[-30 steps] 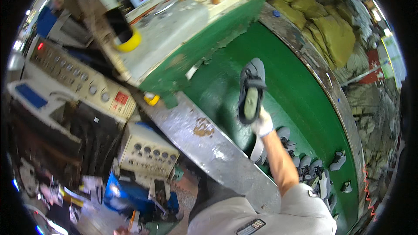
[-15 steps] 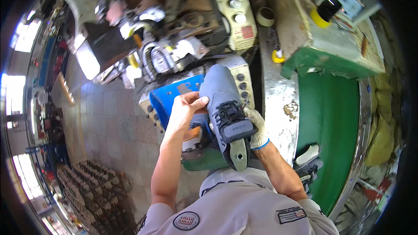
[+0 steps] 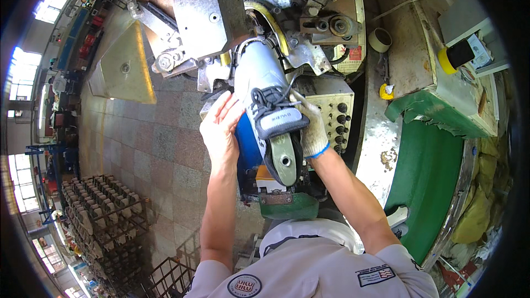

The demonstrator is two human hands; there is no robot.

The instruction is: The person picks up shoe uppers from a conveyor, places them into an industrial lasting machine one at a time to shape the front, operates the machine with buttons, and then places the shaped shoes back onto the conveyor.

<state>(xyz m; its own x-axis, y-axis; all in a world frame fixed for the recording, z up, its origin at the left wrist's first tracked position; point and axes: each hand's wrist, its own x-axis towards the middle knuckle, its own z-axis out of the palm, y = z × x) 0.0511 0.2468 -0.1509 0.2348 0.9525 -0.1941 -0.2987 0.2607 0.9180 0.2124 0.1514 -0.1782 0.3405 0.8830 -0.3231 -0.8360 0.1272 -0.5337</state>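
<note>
A grey shoe upper [image 3: 258, 69] with black laces and a padded tongue [image 3: 281, 122] sits on a pale green last [image 3: 283, 160]. Its toe is in among the metal jaws [image 3: 276, 27] of a machine, and its heel end points toward me. My right hand [image 3: 309, 127], in a whitish knit glove with a blue cuff edge, is closed on the shoe's right side; part of the fingers is hidden behind it. Bare, my left hand [image 3: 221, 128] lies along the left side with fingers stretched out. Whether those fingertips press on the shoe is hard to tell.
Steel plates [image 3: 201, 19] and brackets surround the toe. A panel of black knobs [image 3: 341, 118] is right of my glove. Farther right runs a green conveyor belt [image 3: 425, 171] with a shoe on it. Racks of lasts [image 3: 102, 204] stand on the floor at left.
The shoe has moved forward, its toe passing into the machine's jaws. My left hand has loosened from a pinch on the shoe's side to straight fingers. My right hand keeps its hold.
</note>
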